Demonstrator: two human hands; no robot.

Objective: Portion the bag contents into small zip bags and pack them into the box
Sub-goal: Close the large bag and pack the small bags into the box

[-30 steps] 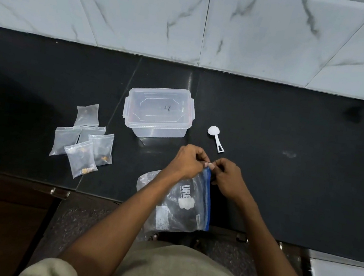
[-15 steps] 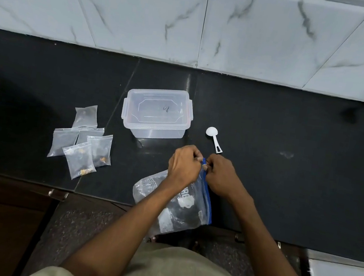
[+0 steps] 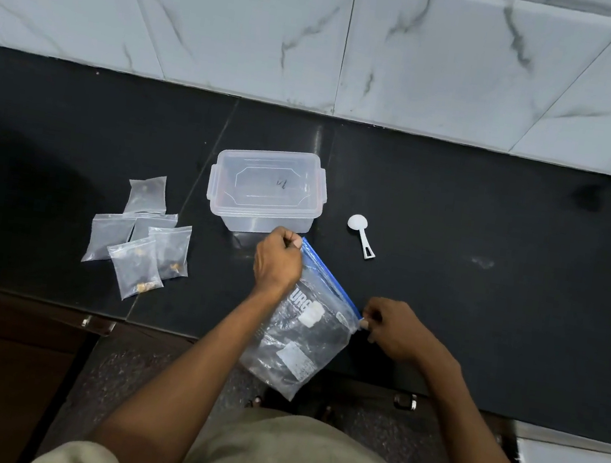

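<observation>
A large clear zip bag (image 3: 304,344) with a blue zip strip lies at the counter's front edge, partly hanging over it. My left hand (image 3: 277,262) pinches the far end of the strip. My right hand (image 3: 394,330) pinches the white slider at the near right end. Several small zip bags (image 3: 141,239) lie in a cluster to the left, some holding small brown pieces. A clear plastic box (image 3: 266,191) with its lid on stands behind the bag.
A white measuring spoon (image 3: 361,236) lies right of the box. The black counter (image 3: 502,288) runs to a marble-tiled wall (image 3: 322,31) behind. Dark cabinet fronts sit below the front edge.
My right hand has drawn the slider along the blue strip from beside my left hand to the bag's right end. The bag has turned and lies flatter.
</observation>
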